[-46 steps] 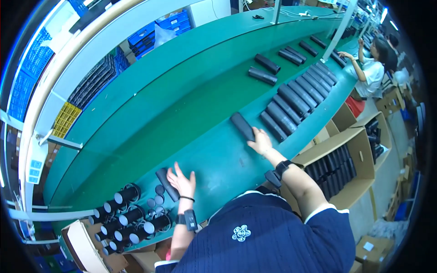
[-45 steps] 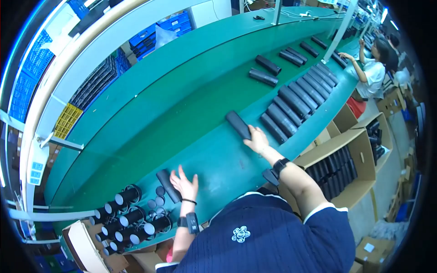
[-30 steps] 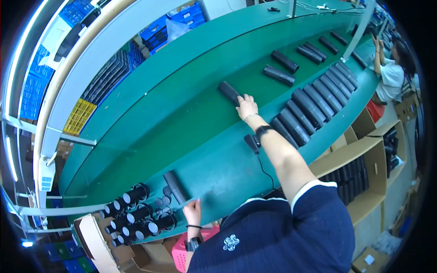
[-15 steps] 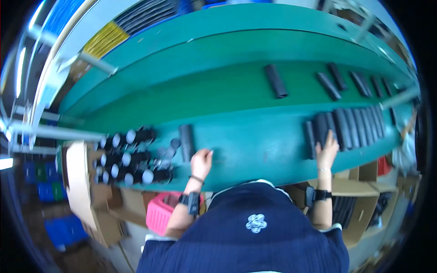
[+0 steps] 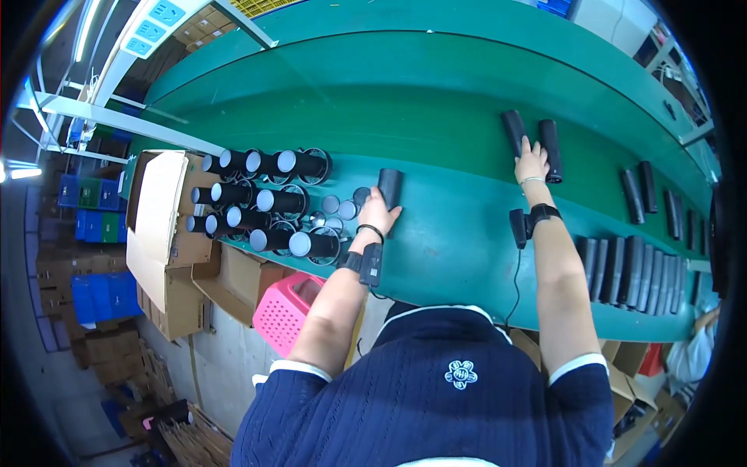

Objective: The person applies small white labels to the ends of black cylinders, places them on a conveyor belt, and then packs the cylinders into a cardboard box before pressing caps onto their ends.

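A short black tube (image 5: 391,184) lies lengthwise on the green bench, left of the middle. My left hand (image 5: 377,214) is over its lower part, fingers along one side and thumb at the other. Farther off to the right, my right hand (image 5: 532,163) reaches onto the darker green strip with its fingers apart. Its fingertips touch or nearly touch the near end of one black tube (image 5: 513,131). A second black tube (image 5: 550,148) lies just right of that hand.
Black cylinders with pale round ends (image 5: 270,201) stand at the left, beside small round caps (image 5: 348,209). A row of black tubes (image 5: 634,268) lies at the right, with several more (image 5: 648,187) beyond. Below the bench are a pink basket (image 5: 282,313) and cardboard boxes (image 5: 167,241).
My right hand has left the tube row and moved forward to the tubes on the dark strip. My left hand has come over the lone tube. The whole view has shifted.
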`<state>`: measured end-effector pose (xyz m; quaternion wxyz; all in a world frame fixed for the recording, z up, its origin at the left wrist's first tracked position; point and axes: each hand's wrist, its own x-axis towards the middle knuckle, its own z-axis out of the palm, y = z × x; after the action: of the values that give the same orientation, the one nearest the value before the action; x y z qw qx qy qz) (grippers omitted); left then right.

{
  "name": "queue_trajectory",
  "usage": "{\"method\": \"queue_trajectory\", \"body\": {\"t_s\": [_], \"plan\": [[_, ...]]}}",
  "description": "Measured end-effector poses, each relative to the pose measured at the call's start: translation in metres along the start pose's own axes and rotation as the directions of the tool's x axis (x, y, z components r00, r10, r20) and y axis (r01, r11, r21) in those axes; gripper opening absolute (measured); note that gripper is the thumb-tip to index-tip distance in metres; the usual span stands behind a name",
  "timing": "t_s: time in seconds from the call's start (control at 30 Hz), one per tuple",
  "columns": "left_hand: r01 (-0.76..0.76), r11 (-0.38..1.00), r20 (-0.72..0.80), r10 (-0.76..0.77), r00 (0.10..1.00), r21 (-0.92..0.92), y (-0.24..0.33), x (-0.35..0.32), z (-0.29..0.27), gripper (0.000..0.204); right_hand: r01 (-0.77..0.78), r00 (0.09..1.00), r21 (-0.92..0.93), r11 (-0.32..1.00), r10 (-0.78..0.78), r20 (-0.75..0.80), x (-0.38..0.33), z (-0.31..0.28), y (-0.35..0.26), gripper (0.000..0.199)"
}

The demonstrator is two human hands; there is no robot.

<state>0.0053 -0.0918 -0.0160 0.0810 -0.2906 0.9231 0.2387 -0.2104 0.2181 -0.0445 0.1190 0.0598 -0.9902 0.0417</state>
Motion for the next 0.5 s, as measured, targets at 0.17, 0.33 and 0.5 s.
{"method": "queue_trajectory", "body": {"t_s": [0.17, 0.33, 0.5], "plan": [[-0.127, 0.650, 0.196, 0.402, 0.894, -0.749, 0.003, -0.044, 0.003, 0.075, -0.345, 0.768, 0.890, 0.298, -0.456, 0.450, -0.062, -0.082, -0.069, 0.077], [-0.209, 0.673, 0.244, 0.512, 0.823, -0.709, 0.032, -0.092, 0.021, 0.076, -0.562, 0.642, 0.827, 0.000, -0.632, 0.435, -0.155, -0.113, -0.085, 0.072], [-0.350, 0.645, 0.045, 0.513, 0.857, -0.679, 0.040, -0.118, 0.017, 0.071, -0.383, 0.735, 0.920, 0.080, -0.577, 0.356, -0.182, -0.126, -0.081, 0.069]]}}
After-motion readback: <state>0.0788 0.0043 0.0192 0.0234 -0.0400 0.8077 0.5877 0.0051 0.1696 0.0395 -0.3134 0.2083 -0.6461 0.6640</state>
